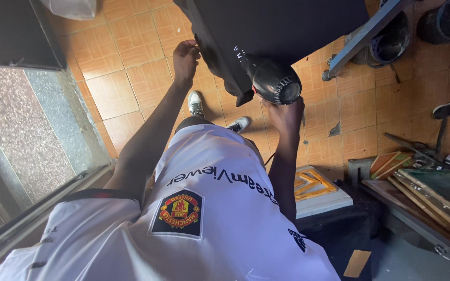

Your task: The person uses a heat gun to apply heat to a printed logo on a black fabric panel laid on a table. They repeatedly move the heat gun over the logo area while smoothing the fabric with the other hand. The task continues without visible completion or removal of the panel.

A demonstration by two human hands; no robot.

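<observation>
Black fabric (266,31), stretched over a flat board, hangs at the top of the view above the tiled floor, with a loose fold drooping off its near edge. The left hand (185,58) pinches that edge, fingers closed on the cloth and holding it taut. The right hand (286,115) is wrapped tight around the grip of a black hair dryer (272,79), whose grilled rear end faces the camera and whose nozzle points in at the fabric just below some small white lettering. By the look of it, the step in hand is blowing air over that printed patch; the next move likely calls for keeping the cloth taut and the nozzle close without touching.

Underfoot lies an orange-brown tiled floor (126,67), with the person's white shoes (196,104) on it. A grey metal leg (363,36) slants at upper right. Wooden frames (423,192) are stacked on a cluttered desk (417,224) to the right, and a speckled stone ledge (22,130) runs along the left.
</observation>
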